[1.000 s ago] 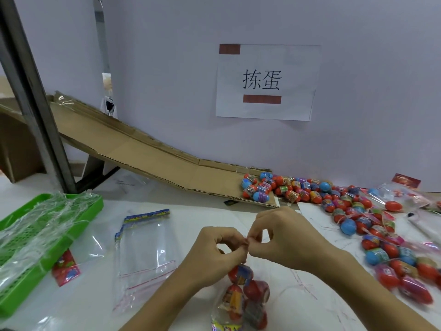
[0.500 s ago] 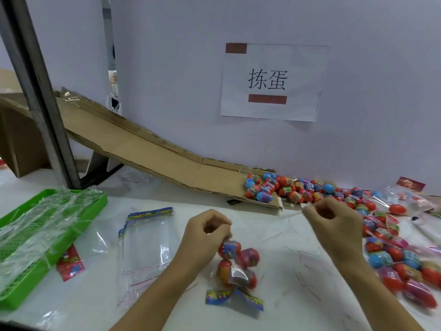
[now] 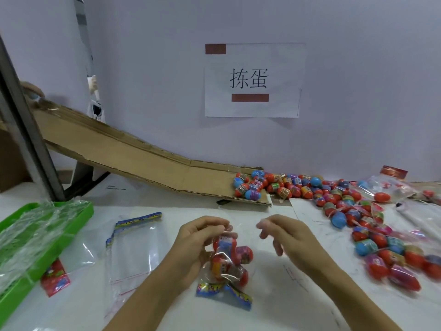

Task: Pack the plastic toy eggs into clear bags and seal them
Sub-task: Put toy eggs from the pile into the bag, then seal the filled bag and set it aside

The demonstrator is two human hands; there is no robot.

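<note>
Holding one filled bag (image 3: 229,266), left hand (image 3: 198,242).

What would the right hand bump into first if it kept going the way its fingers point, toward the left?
Probably the left hand pinching the top of the filled bag; the right hand points at it, though depth is unclear.

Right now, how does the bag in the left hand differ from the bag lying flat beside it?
The held bag is stuffed with eggs; the flat bag holds none. The held bag bulges and is pinched at its top by the left hand, printed strip nearest the camera; the flat bag lies untouched on the table, strip at its far end. Both are clear plastic with a blue-yellow printed strip.
</note>
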